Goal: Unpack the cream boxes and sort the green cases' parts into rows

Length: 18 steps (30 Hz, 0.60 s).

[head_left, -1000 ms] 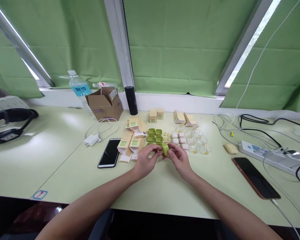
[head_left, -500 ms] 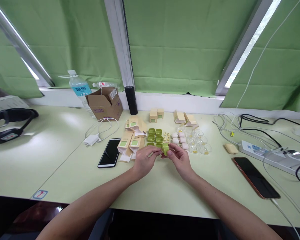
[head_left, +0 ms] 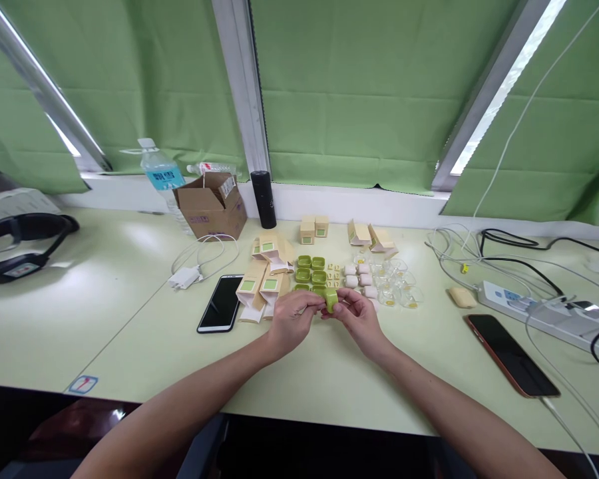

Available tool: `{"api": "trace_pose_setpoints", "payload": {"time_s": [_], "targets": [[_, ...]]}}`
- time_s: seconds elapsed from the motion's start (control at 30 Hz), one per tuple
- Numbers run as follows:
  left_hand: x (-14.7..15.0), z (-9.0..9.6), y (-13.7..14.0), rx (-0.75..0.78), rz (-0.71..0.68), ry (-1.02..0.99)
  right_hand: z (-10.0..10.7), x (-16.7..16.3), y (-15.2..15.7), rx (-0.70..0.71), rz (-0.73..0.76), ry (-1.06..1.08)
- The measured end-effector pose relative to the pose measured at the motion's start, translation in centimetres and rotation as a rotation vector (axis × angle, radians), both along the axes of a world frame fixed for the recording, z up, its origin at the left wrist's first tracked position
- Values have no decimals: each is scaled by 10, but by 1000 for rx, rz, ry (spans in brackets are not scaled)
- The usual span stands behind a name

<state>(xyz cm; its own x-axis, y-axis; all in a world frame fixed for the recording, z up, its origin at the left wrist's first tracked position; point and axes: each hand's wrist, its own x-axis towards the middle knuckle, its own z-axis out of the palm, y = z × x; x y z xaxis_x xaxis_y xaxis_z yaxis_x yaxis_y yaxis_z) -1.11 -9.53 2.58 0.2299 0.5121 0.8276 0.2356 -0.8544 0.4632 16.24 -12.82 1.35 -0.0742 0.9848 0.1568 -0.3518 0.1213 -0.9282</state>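
A small green square cup [head_left: 332,300] is tipped on its side between my two hands, just above the table. My right hand [head_left: 362,324] grips it between thumb and fingers. My left hand [head_left: 293,320] is pinched closed at the cup's left side; what its fingertips hold, if anything, is hidden. Right behind them stand several green cups [head_left: 303,274] in two columns. Beside these lie several tiny yellowish pieces [head_left: 333,275], then white and pale pink rounded blocks [head_left: 351,281] and clear plastic covers [head_left: 397,267] with yellow spots.
Opened small cartons [head_left: 249,283] lie left of the cups, next to a phone [head_left: 220,304]. Two closed cartons [head_left: 307,231] and folded ones [head_left: 359,233] stand behind. A brown box [head_left: 214,216] and black bottle [head_left: 263,199] are further back. Right: another phone [head_left: 512,354], power strip [head_left: 539,313], cables.
The green cup has turned slightly in my fingers and sits a little lower. Both hands stay in nearly the same place. The view has shifted slightly.
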Motion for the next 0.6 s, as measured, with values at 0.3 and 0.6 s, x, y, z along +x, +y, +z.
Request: {"api": "trace_pose_setpoints", "payload": {"time_s": [0.3,0.6], "targets": [[1,-2,2,-73,-29,-30,2,0,-1,93,-60,-94],[-1,-6,1,-468,-135,-35,6,8,-8,486,-408,-668]]}}
